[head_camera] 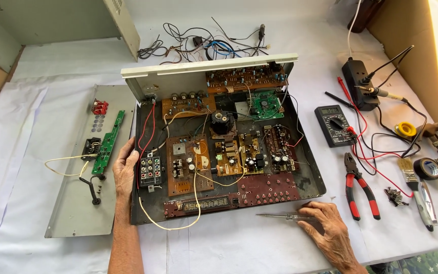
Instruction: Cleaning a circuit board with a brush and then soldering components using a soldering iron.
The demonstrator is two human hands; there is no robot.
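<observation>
An opened electronic chassis lies on the white-covered table, filled with brown and green circuit boards and loose wires. My left hand rests on the chassis's left edge, fingers laid against it beside a block of round sockets. My right hand sits at the chassis's front right corner, fingers curled on a slim screwdriver that lies flat on the table, its tip pointing left.
A grey metal panel with a green strip board lies left. Right of the chassis are a multimeter, red-handled pliers, a paint brush, tape roll and soldering iron stand. A wire tangle sits behind.
</observation>
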